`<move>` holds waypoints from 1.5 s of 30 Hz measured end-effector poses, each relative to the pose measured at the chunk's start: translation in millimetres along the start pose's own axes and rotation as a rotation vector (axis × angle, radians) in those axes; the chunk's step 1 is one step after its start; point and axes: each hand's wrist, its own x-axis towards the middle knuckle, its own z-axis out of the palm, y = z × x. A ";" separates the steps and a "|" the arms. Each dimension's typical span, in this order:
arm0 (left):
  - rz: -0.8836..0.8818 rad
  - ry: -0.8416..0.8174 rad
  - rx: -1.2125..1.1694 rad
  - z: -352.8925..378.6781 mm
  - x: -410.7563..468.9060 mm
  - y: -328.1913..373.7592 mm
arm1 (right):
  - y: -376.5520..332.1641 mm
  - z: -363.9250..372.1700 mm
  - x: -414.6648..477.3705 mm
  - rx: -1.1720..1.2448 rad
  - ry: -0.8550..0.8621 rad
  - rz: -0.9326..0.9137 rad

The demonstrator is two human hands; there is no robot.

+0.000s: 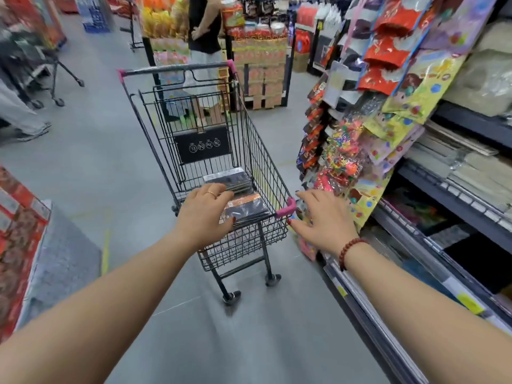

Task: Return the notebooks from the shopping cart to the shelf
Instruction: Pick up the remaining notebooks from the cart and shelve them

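Note:
A black wire shopping cart (257,151) with pink corner caps stands in the aisle ahead of me. Dark notebooks (246,207) with orange and grey print lie stacked in its near end, and another dark stack (227,180) lies just behind. My left hand (205,210) hovers over the cart's near edge, fingers spread, touching or just above the front stack. My right hand (324,217), wearing a red bead bracelet, is spread open just right of the cart's pink corner, holding nothing. The shelf (454,195) of paper goods runs along the right.
Colourful bags and sticker packs (343,151) hang off the shelf end beside the cart. A person (205,29) stands beyond the cart near a snack display. Another cart (36,67) and a person's legs are at the left. Red boxes (16,231) sit at the lower left.

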 end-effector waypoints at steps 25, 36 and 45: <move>-0.118 -0.198 0.005 94.0 198.6 -163.8 | 2.4 127.1 278.9 0.046 -0.256 -0.016; 0.151 -0.351 -0.029 158.9 285.2 -214.1 | -15.2 179.2 315.8 0.109 -0.263 0.226; 0.464 -0.439 -0.016 193.8 336.8 -256.0 | -55.1 205.2 315.1 0.060 -0.286 0.565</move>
